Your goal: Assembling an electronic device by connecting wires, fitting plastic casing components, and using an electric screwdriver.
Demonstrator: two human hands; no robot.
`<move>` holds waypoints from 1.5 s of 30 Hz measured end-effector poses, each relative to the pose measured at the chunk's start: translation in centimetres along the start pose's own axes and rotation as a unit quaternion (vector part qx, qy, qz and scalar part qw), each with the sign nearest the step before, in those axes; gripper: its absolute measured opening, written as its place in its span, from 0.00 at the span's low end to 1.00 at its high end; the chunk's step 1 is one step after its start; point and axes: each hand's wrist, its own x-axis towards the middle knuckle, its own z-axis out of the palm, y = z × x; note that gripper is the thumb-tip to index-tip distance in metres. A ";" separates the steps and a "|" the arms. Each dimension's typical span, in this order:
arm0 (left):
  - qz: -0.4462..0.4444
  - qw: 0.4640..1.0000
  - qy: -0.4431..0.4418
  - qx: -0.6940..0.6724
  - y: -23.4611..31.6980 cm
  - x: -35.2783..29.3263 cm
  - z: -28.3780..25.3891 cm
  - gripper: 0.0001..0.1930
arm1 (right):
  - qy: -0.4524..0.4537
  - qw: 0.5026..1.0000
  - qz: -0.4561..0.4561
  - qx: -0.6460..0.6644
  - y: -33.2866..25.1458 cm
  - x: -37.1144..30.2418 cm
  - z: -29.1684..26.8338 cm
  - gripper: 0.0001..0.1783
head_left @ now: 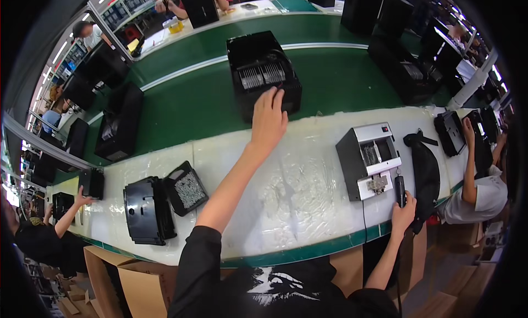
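Note:
My left hand (268, 118) reaches forward with its fingers stretched out. Its fingertips rest at the near edge of a black plastic housing (254, 47), which has silvery metal fins (263, 75) in its middle. Whether the fingers touch anything inside is hard to make out. In my right hand (404, 211) a black electric screwdriver (400, 187) is held upright. Its tip is beside the front of a grey and black screw feeder (348, 163), where a small metal outlet (378, 184) sticks out.
On the white-covered bench (280, 202), a black tray of small screws (187, 189) lies beside a black plastic cover (147, 211). A black curved part (424, 175) lies right of the feeder. More black housings (118, 123) stand along the green conveyor (187, 92). Co-workers sit at both sides and opposite.

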 end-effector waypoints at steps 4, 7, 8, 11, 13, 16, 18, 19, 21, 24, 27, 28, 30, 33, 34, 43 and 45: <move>0.003 0.986 -0.024 0.164 -2.8 2.2 0.5 0.29 | 0.047 0.997 -0.056 -0.004 0.6 0.8 1.5 0.28; 0.022 0.982 -0.037 0.181 -3.2 3.5 0.9 0.28 | 0.116 0.983 -0.110 -0.086 0.6 0.2 2.8 0.29; 0.007 0.985 -0.063 0.161 -3.7 4.2 0.7 0.25 | 0.143 0.975 -0.108 -0.134 0.2 -0.1 3.5 0.29; -0.058 0.988 -0.127 0.064 -5.0 5.3 0.0 0.20 | 0.203 0.960 -0.117 -0.154 -0.6 -0.7 4.9 0.27; -0.049 0.984 -0.144 0.089 -5.2 5.9 -0.8 0.18 | 0.224 0.954 -0.133 -0.148 -0.8 -0.9 5.4 0.28; -0.035 0.989 -0.133 0.051 -5.0 4.2 -2.5 0.17 | 0.217 0.954 -0.138 -0.153 -0.2 -1.1 5.5 0.28; -0.041 0.988 -0.142 0.038 -4.1 3.6 -4.2 0.17 | 0.192 0.958 -0.137 -0.161 0.2 -0.8 5.5 0.26; -0.046 0.986 -0.156 0.023 -2.8 2.8 -5.5 0.16 | 0.178 0.959 -0.145 -0.167 0.4 -0.9 4.8 0.26; -0.032 0.988 -0.148 0.020 -0.1 1.6 -8.4 0.16 | 0.132 0.979 -0.090 -0.129 -0.2 -0.4 3.5 0.25; -0.030 0.988 -0.154 -0.018 3.1 -2.4 -11.1 0.16 | 0.110 0.970 -0.086 -0.201 -0.5 0.5 2.5 0.24; -0.042 0.984 -0.159 -0.071 6.2 -7.5 -12.6 0.16 | 0.047 0.980 -0.040 -0.188 -1.7 1.1 2.1 0.25; -0.048 0.986 -0.140 -0.073 7.3 -8.9 -13.1 0.16 | 0.042 0.980 -0.044 -0.190 -1.4 1.2 2.2 0.25; -0.066 0.987 -0.125 -0.076 9.6 -11.7 -13.9 0.16 | 0.028 0.981 -0.065 -0.182 -0.5 1.4 2.3 0.25; -0.091 0.985 -0.103 -0.106 13.2 -15.5 -14.4 0.20 | 0.029 0.989 -0.079 -0.118 0.8 1.6 1.1 0.26; -0.100 0.985 -0.100 -0.103 14.2 -16.3 -14.5 0.21 | 0.060 0.984 -0.099 -0.132 -1.3 0.5 -0.4 0.23; -0.007 0.997 -0.043 -0.063 16.2 -19.1 -14.3 0.15 | -0.233 0.823 -0.255 0.451 -24.5 -5.6 -4.4 0.16; 0.008 0.996 -0.062 -0.057 15.8 -19.6 -14.7 0.13 | -0.291 0.792 -0.336 0.419 -28.5 -4.1 -2.4 0.18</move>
